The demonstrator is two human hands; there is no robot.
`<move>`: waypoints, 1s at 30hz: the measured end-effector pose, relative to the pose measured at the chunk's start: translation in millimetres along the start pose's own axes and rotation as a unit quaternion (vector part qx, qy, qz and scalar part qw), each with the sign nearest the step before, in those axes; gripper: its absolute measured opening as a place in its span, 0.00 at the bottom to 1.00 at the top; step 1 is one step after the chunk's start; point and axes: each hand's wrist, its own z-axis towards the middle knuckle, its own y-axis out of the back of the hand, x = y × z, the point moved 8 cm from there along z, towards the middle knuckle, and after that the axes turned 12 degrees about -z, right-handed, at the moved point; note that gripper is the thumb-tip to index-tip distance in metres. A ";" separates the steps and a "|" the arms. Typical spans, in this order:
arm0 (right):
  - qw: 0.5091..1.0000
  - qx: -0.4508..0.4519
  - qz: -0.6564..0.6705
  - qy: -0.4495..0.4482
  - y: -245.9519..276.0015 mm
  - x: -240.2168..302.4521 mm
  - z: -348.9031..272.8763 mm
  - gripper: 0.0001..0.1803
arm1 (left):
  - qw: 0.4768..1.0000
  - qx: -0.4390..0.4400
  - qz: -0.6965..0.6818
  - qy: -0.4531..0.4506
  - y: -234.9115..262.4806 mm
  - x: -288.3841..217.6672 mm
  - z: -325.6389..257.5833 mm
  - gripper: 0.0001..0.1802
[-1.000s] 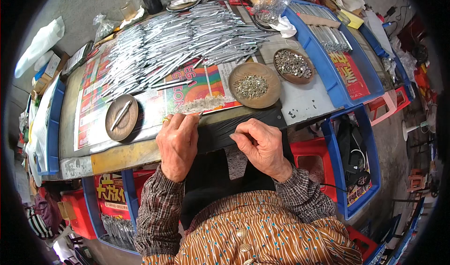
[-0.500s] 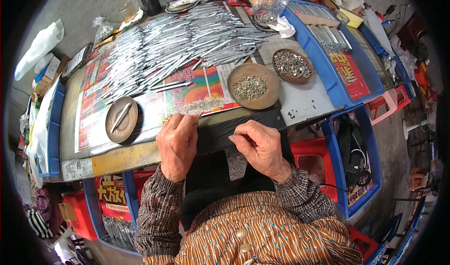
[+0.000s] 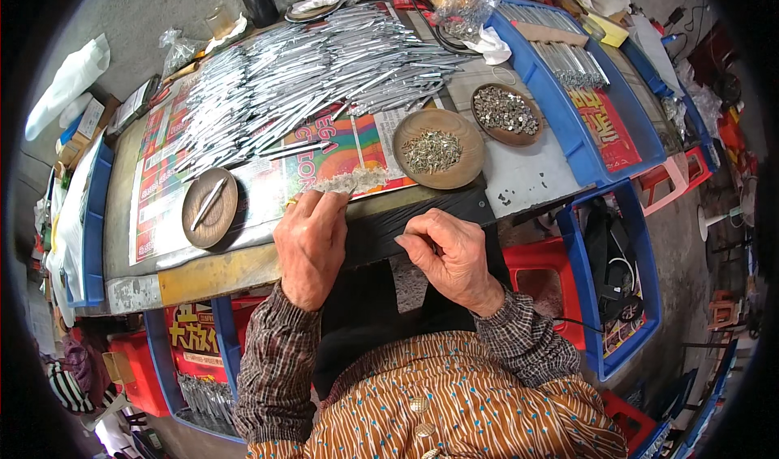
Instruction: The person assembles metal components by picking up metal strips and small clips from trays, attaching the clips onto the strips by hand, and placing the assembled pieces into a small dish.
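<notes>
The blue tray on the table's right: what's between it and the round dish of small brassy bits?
The head view shows a smaller brown dish of grey pieces between the blue tray and the round dish.

From the left hand (image 3: pixel 310 244), rods (image 3: pixel 316 77) pile at twelve o'clock on the table (image 3: pixel 215 277); dish (image 3: pixel 213 232) with a stick (image 3: pixel 209 204) at ten; plate (image 3: pixel 442 180) of small parts (image 3: pixel 432 150) at two, bowl (image 3: pixel 520 140) just beyond; right hand (image 3: pixel 450 260) at three!

Checked sleeves (image 3: pixel 276 370), wavy-striped ochre garment (image 3: pixel 495 410)
</notes>
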 end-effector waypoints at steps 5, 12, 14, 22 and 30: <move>1.000 0.013 -0.009 -0.004 0.1 1.6 -0.1 0.08 | 1.000 -0.008 0.000 -0.011 -1.5 -2.8 6.2 0.06; 1.000 0.000 0.007 -0.001 -1.0 -0.4 -0.8 0.06 | 1.000 -0.017 -0.009 -0.020 -3.4 0.2 9.3 0.06; 1.000 -0.002 0.010 0.000 -1.2 -1.3 -0.9 0.06 | 0.999 -0.022 -0.030 -0.013 -4.4 3.9 9.3 0.07; 1.000 -0.004 0.012 -0.003 -0.7 -1.7 -1.0 0.06 | 0.998 -0.036 -0.055 0.007 -1.9 6.6 10.8 0.07; 1.000 -0.003 0.010 -0.001 -1.5 -2.4 -1.4 0.07 | 0.995 -0.050 -0.085 0.018 -0.6 10.7 11.1 0.09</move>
